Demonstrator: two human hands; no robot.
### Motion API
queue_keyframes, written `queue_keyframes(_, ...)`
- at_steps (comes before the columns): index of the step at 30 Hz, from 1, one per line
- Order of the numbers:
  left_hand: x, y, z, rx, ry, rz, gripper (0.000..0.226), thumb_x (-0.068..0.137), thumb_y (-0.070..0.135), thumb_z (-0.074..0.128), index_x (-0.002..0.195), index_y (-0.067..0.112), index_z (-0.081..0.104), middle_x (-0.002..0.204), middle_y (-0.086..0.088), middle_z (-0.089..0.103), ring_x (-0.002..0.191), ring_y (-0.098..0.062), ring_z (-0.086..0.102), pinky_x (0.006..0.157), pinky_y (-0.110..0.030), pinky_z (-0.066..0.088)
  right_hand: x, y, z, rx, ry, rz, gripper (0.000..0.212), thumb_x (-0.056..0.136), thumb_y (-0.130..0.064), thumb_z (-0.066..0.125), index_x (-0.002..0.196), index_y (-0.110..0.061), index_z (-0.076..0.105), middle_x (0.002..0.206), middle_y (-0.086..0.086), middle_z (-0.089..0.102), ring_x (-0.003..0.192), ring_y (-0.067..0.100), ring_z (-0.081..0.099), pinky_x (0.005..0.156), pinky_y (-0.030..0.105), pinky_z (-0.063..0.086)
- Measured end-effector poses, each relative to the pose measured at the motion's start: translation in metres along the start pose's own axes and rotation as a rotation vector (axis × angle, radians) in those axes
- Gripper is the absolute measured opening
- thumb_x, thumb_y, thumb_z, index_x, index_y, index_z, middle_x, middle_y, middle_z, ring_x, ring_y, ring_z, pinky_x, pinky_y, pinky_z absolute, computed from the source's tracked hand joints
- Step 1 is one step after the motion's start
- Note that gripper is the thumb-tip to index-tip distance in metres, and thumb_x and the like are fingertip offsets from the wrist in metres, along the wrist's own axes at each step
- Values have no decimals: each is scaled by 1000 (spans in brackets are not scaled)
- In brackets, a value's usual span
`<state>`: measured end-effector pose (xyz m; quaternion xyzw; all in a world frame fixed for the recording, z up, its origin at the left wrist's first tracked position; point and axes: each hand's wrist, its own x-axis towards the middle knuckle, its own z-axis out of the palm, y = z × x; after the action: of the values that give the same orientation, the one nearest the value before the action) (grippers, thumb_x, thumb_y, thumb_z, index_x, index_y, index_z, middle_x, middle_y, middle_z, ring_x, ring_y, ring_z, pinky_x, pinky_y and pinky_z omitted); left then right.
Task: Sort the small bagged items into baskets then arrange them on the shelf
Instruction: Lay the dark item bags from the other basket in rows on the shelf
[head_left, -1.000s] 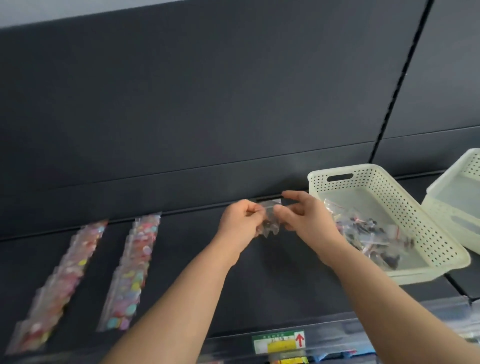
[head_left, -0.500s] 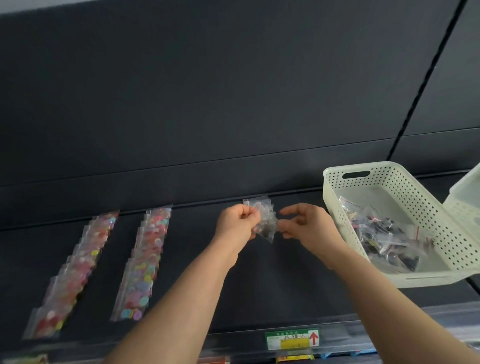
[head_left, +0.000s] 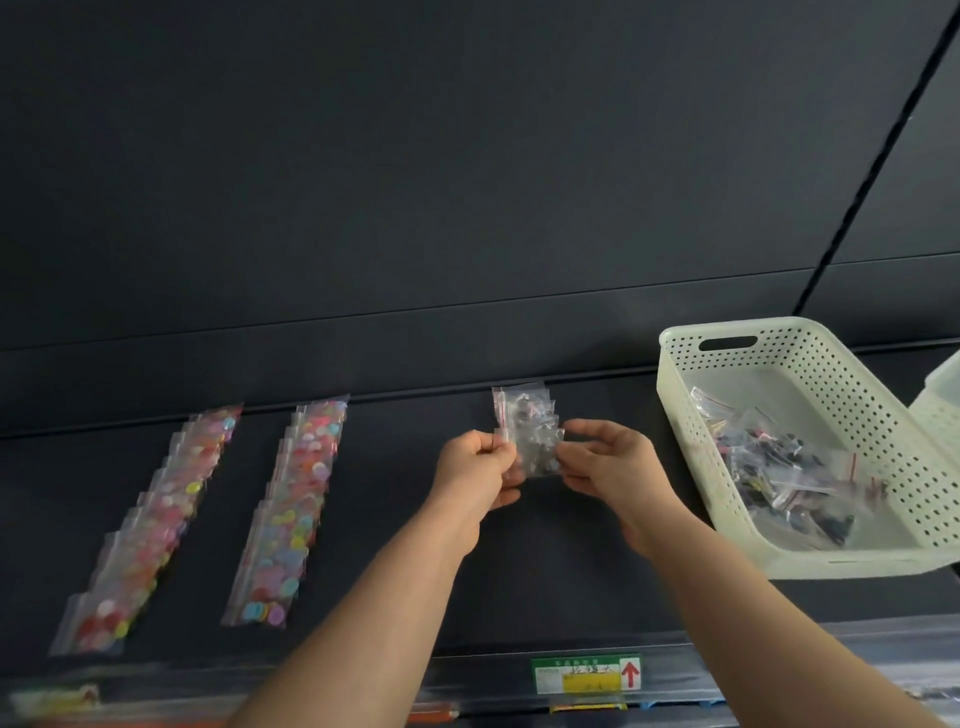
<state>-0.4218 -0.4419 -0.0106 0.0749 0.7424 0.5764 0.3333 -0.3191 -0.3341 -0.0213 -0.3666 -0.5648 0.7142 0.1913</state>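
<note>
Clear plastic makes up every packet here. Both hands meet over the dark shelf (head_left: 405, 545): the left hand (head_left: 480, 470) and the right hand (head_left: 608, 462) each pinch one side of a single small clear bag (head_left: 540, 460) between thumb and curled fingers, holding it just above the near end of a short row (head_left: 522, 408) of about three overlapping clear bags lying near the back of the shelf. To the left lie two longer rows of overlapping bags filled with coloured pieces, the outer row (head_left: 150, 525) and the inner row (head_left: 293, 504); the exact bag count in each cannot be told. On the right stands one cream perforated basket (head_left: 685, 415) holding a loose pile of bags (head_left: 784, 478) with dark contents. A corner of a second basket (head_left: 943, 410) shows at the frame edge. One green and yellow price label (head_left: 587, 674) sits on the shelf's front rail.
</note>
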Motion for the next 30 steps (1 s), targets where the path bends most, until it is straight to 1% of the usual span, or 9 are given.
queue_keyframes(3,3,-11,-3,144,21,17,5,95,19,63,94,16,67,89,1,69,76,-10,63,67,-27,55,1,7,0,-162,8,4,28,84,-7,69,109,-16,61,77,1,70,72,12,66,65,24,55)
queue_keyframes(5,8,-19,-2,268,49,58,6,92,22,66,88,22,69,86,5,69,76,-10,62,74,-31,56,6,14,-1,-378,100,-63,31,80,-14,72,109,-20,63,73,-6,71,71,10,67,70,31,57)
queue_keyframes(7,14,-23,0,362,97,101,6,90,25,68,85,25,71,80,6,70,73,-12,63,75,-35,56,10,18,-1,-486,173,-119,32,79,-20,73,109,-23,62,72,-9,70,73,7,66,71,28,54)
queue_keyframes(10,22,-22,3,478,174,147,10,88,27,68,78,27,68,75,7,70,73,-15,67,70,-34,57,18,18,1,-525,232,-162,36,77,-23,75,110,-24,60,71,-11,69,75,2,63,65,19,43)
queue_keyframes(16,39,-15,7,681,226,140,11,90,36,64,82,29,65,84,10,71,82,-15,67,66,-28,53,35,18,6,-603,275,-143,37,76,-29,77,108,-25,59,69,-12,66,76,4,62,73,29,49)
queue_keyframes(21,44,-16,6,711,247,134,11,87,39,65,88,28,62,88,11,68,87,-15,65,69,-30,54,38,16,8,-669,312,-156,35,76,-34,77,105,-28,58,70,-14,62,75,6,60,74,31,50)
queue_keyframes(25,42,-14,1,629,240,150,18,85,40,67,91,27,57,84,10,66,86,-16,64,74,-35,56,34,14,6,-696,287,-187,25,78,-34,74,97,-31,58,71,-13,62,74,7,60,70,29,48)
queue_keyframes(28,38,-9,-3,620,244,200,13,86,34,66,93,25,59,90,9,67,91,-17,64,78,-35,54,26,7,0,-903,273,-275,12,83,-27,64,94,-31,63,79,-15,61,83,13,61,68,28,46)
queue_keyframes(30,34,-1,-3,641,235,243,6,88,29,62,93,26,61,92,10,68,90,-16,64,77,-34,54,18,-2,-4,-1104,329,-419,12,86,-25,60,95,-30,66,87,-11,62,89,17,59,62,28,43)
